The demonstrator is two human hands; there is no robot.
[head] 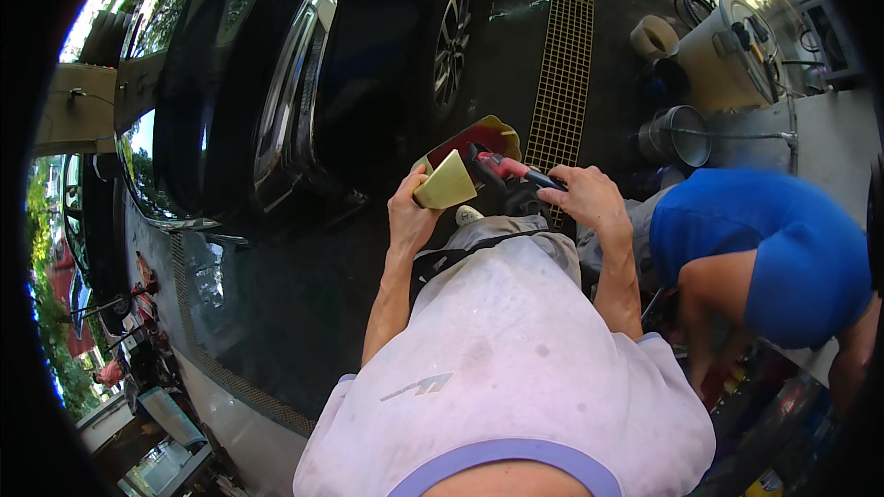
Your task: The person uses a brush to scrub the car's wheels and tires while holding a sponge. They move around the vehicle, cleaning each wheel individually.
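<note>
My left hand [413,212] grips a pale yellow block-shaped piece [447,183] with a flat slanted face. It adjoins or overlaps a red scoop-like piece with a yellow rim [494,130]; I cannot tell if the two are one object. My right hand [587,199] is closed around the dark end of a red-and-black handled tool [512,167]. The tool's black head [483,159] lies over the red piece, and its exact kind is unclear. Both hands are in front of my waist, above the dark floor.
A black car [373,69] stands ahead and left. Yellow floor grating [563,48] runs ahead. On the right, a person in a blue top [753,241] bends down close by. Beyond are a metal bucket [690,134], a beige tub [655,38] and a large lidded bin [718,59].
</note>
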